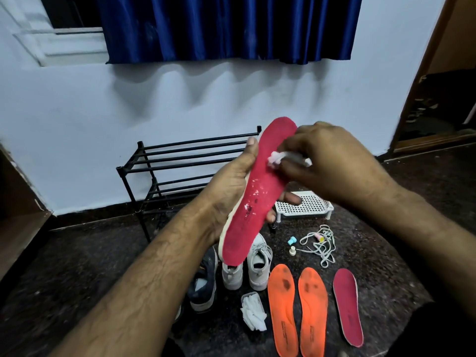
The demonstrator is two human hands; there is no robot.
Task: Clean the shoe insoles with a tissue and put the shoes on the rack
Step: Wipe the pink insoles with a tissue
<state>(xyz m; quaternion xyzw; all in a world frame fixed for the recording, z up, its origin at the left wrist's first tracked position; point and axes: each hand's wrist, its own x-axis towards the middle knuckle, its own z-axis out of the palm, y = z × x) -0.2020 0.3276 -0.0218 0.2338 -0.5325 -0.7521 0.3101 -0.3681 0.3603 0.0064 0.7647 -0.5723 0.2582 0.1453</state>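
Note:
My left hand (pixel 231 181) grips a red insole (pixel 257 197) from behind and holds it upright in front of me. White flecks and dark marks dot its face. My right hand (pixel 332 161) pinches a crumpled white tissue (pixel 277 158) and presses it against the insole's upper part. On the floor lie two orange insoles (pixel 282 307) (pixel 313 313) and a second red insole (pixel 347 307). A pair of white sneakers (pixel 258 266) stands below the held insole, a dark blue shoe (pixel 204 284) to their left. The black shoe rack (pixel 159 166) stands against the wall.
A small pack of white tissues (pixel 253 311) lies on the dark floor beside the orange insoles. Loose laces (pixel 320 243) and small plastic caps (pixel 292 244) lie to the right. A white perforated tray (pixel 306 206) stands on legs behind them. A wooden doorway (pixel 432 99) opens at right.

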